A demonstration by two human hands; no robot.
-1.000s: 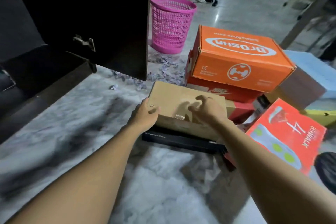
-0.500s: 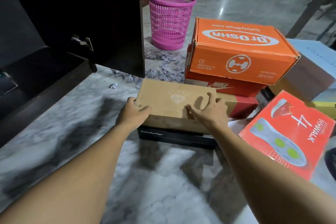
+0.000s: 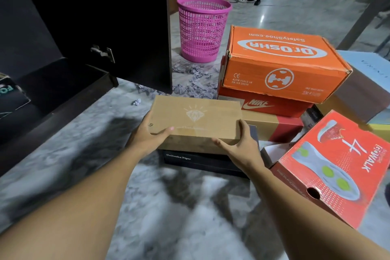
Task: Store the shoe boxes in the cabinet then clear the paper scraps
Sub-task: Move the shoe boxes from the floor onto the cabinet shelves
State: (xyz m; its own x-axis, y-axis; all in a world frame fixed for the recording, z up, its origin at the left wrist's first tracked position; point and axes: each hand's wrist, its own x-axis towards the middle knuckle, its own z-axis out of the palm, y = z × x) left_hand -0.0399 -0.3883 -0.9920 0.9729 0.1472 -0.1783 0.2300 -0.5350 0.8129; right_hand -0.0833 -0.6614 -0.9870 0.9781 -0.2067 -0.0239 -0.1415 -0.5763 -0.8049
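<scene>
The floor (image 3: 168,217) is polished grey-and-white marbled stone. At left stands the cabinet (image 3: 63,82), dark matte board, its flat door (image 3: 130,17) swung open with a metal hinge on the inner face.

At right, a rectangular orange box (image 3: 280,69) of corrugated card (corners scuffed) lies on a red Nike box (image 3: 263,105). Nearer, a glossy red box (image 3: 337,167) rests tilted, with a round hole in its end. Behind, a round pink basket (image 3: 202,29) of open plastic lattice stands upright on the floor.

The kraft box (image 3: 196,118), plain brown card with a faint diamond print on its lid, is in front of the cabinet door, directly over a flat black box (image 3: 200,160). Whether it is lifted clear cannot be told.

The left hand (image 3: 145,135) clamps its left end, thumb on the lid. The right hand (image 3: 242,148) clamps the right end.

Crumpled grey paper scraps (image 3: 194,82) lie strewn between basket and boxes.
</scene>
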